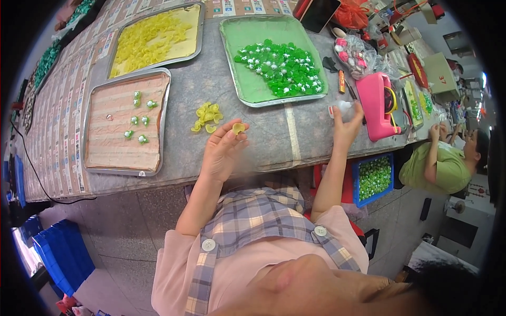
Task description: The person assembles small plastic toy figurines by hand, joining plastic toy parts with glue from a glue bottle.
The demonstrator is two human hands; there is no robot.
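1. Left hand (221, 150) up over the grey table (200, 100), fingers pinched on one small yellow piece (238, 128) at about 1 o'clock from the palm.
2. Little heap of the same yellow pieces (206, 117) lying on the table just at 11 o'clock of that hand, not touching it.
3. Right hand (346, 125) raised over at 3 o'clock, fingers closed around a small clear blob-like thing (343, 107); can't tell what it is.
4. Pink box (377, 105) right beside that hand at 3 o'clock.
5. Tray of green pieces (274, 60) at 12 o'clock, tray of yellow pieces (155, 39) at 10 o'clock.
6. Striped tray (126, 124) at 9 o'clock of the left hand, holding a handful of finished green-and-white bits (138, 118).
7. Another person in green (440, 166) sitting far out at 3 o'clock.
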